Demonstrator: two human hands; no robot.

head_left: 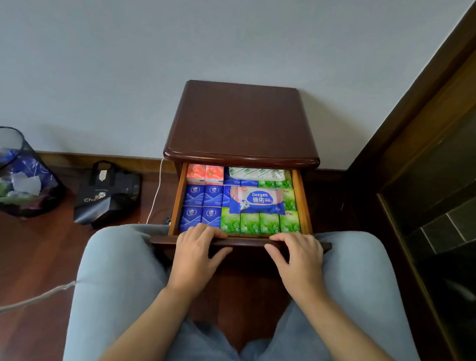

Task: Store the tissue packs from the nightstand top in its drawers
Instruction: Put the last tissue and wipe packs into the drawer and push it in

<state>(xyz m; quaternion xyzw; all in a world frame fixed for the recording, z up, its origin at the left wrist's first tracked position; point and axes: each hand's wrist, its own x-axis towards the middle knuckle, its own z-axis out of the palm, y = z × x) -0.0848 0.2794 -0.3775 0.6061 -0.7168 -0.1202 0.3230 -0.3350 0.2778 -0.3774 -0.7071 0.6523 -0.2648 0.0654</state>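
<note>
1. The left grip (pixel 195 249) is resting on the front edge of the open drawer (pixel 304 205), fingers laid over the top of the drawer front (pixel 239 243) and curling slightly inside, thumb stretching along the outer face.
2. The right grip (pixel 296 251) is sitting on the same edge in mirror pose, fingers hooking over the rim, thumb pointing inward; neither grip is holding a pack.
3. The drawer is standing pulled out from the nightstand (pixel 242 126), toward the person's knees.
4. Blue tissue packs (pixel 203 203) are filling the drawer's left side, green tissue packs (pixel 259 222) are lining the front right, and orange tissue packs (pixel 205 175) are sitting at the back left.
5. A white-and-green pack (pixel 256 173) is lying at the back right, and a wet-wipe pack (pixel 257 200) is lying flat on top of the others.
6. The nightstand top is showing only bare dark wood.
7. On the floor (pixel 23 253) to the left, a black bag (pixel 108 191) is slumping beside a mesh bin (pixel 16 173), and a white cable (pixel 156 187) is hanging down by the nightstand's side.
</note>
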